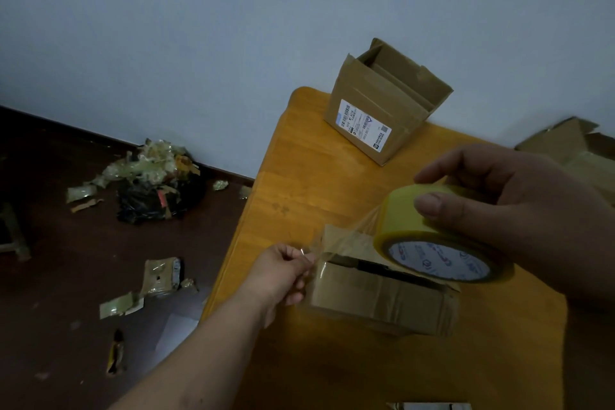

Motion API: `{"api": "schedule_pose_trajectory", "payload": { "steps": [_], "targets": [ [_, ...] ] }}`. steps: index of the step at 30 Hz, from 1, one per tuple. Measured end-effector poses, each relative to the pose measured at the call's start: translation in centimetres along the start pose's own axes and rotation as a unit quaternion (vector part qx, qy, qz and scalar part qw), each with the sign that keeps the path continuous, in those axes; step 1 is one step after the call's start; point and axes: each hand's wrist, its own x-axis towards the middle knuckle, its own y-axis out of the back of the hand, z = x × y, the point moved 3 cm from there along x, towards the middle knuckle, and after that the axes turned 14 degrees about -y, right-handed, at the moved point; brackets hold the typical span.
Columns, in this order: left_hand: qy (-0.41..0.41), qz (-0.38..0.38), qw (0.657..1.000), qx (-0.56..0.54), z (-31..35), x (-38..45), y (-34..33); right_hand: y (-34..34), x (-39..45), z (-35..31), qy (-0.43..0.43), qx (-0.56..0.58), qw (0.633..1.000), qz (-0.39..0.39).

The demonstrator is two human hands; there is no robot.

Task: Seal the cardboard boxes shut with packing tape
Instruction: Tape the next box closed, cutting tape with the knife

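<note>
My right hand (519, 210) is covering the far side of the yellow roll of packing tape (439, 243), which is hiding part of the top of the small brown cardboard box (382, 293) beneath. The frame's right edge is cutting off a flattened brown cardboard piece (572, 143). The print on the open box's white shipping label (364, 126) is reading too small.

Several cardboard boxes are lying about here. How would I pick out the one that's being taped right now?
Start at the orange wooden table by the wall. The box being taped lies at its near edge, under the yellow tape roll. Unlike the open upright box with the shipping label farther back, it is low and flat, with clear tape stretched over it.
</note>
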Motion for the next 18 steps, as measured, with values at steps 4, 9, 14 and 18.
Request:
{"api": "schedule_pose_trajectory", "payload": {
  "steps": [4, 9, 14, 18],
  "targets": [
    [-0.013, 0.012, 1.000, -0.008, -0.3, -0.3, -0.2, 0.1, -0.1, 0.5, -0.006, 0.007, 1.000, 0.008],
    [-0.017, 0.033, 0.999, 0.029, -0.7, -0.7, 0.0, 0.1, -0.2, 1.1, -0.014, 0.012, 1.000, 0.008],
    [-0.045, 0.011, 0.981, 0.190, -2.2, -0.6, 0.4, -0.1, -0.5, 1.2, -0.007, 0.015, 1.000, -0.006],
    [-0.147, -0.025, 0.941, 0.303, -1.3, -1.3, 0.5, -0.1, -0.9, 1.2, 0.002, 0.014, 1.000, -0.006]
  ]
}}
